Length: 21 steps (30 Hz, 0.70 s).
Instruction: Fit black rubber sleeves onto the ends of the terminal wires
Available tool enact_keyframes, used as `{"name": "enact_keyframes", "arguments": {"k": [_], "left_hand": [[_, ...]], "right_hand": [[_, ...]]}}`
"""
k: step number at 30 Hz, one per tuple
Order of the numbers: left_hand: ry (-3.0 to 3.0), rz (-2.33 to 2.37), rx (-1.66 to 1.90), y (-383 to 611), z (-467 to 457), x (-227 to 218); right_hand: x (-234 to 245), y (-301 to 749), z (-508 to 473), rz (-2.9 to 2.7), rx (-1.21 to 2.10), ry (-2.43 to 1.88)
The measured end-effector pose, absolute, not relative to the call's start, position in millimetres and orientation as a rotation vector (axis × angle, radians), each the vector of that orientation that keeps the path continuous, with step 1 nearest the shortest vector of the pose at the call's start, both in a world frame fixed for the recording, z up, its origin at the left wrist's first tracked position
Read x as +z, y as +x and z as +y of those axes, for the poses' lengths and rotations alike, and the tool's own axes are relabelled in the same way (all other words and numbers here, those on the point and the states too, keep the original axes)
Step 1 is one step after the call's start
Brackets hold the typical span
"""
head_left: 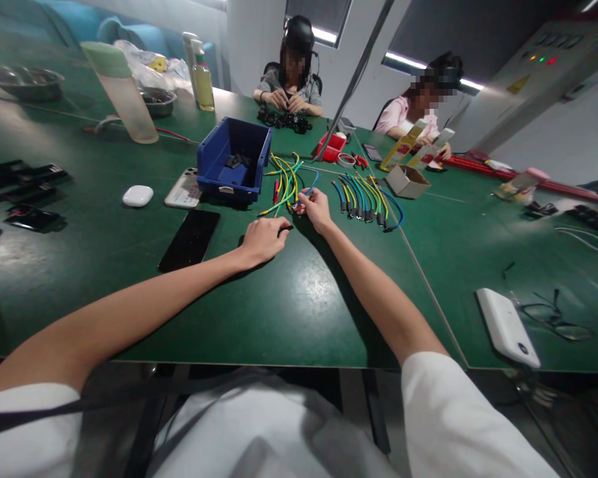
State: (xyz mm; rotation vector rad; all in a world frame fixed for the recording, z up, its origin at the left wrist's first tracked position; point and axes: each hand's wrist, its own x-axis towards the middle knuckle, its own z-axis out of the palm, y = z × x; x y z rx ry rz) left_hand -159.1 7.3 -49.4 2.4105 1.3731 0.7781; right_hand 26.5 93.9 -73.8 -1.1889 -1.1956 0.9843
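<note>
My left hand [264, 240] rests low over the green table, fingers curled around a small black piece [286, 229] that pokes out by the thumb. My right hand [315, 208] is closed in a pinch on the end of a blue wire [315, 178], which arcs up behind the fingers. Just beyond both hands lies a loose bunch of yellow and green wires [285, 182]. Right of my right hand, several yellow, green and blue wires with black sleeved ends [366, 199] lie side by side in a row. A blue bin [210, 174] with small black parts inside stands behind my left hand.
Left of the bin are a black phone [190, 240], another phone [183, 189] and a white earbud case [138, 196]. A small cardboard box [407, 182] stands right of the wires. A white device [507, 326] and glasses [558, 320] lie far right. Two people sit across the table.
</note>
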Motion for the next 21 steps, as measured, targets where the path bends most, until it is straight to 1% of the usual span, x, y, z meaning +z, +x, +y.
{"name": "enact_keyframes", "arguments": {"k": [13,21], "left_hand": [[2.446,1.358,0.76,-159.4,8.7,-51.9],[2.45,1.367,0.753,-160.3,6.7,-49.9]], "right_hand": [[-58.9,45.3,81.5,-1.301,0.888,-1.34],[-52.9,43.4,58.5,-1.35,0.847,-1.298]]}}
